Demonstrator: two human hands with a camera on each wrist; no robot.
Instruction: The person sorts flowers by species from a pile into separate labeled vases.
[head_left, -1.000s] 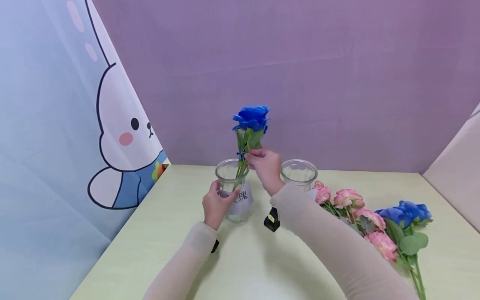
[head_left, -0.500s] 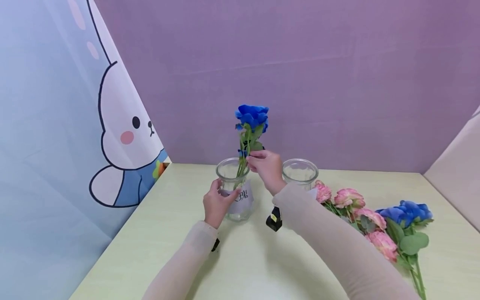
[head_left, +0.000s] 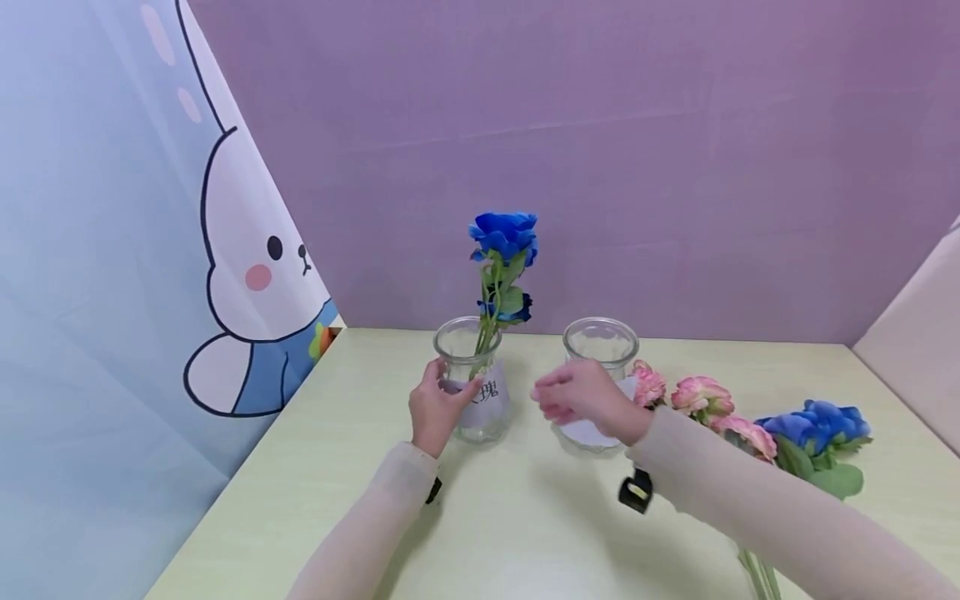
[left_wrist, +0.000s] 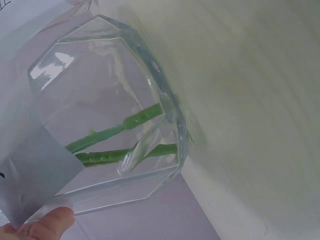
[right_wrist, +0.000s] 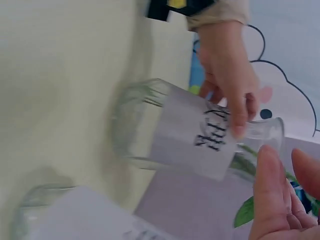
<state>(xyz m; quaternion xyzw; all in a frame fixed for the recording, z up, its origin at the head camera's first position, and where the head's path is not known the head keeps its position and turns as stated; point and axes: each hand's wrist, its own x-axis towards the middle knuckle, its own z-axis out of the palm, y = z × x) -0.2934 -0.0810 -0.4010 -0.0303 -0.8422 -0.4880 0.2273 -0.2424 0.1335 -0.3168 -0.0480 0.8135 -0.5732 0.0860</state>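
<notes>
My left hand grips the neck of a glass vase, thumb on its white paper label with black characters. Blue roses stand in this vase, leaning right. In the left wrist view, two green stem ends reach down to the glass base. Apart from the flowers, my right hand holds nothing, its fingers extended and pointing left. It overlaps a second labelled glass vase in the head view. The right wrist view shows thumb and fingers spread apart.
Pink flowers lie on the table right of the second vase. Beyond them lie more blue flowers, partly behind the right sleeve. A purple backdrop rises at the table's back edge, with a rabbit-print cloth at left.
My right hand has let go of the blue rose stems and moved down and right. The roses now stand in the vase unaided. My left hand keeps its grip.
</notes>
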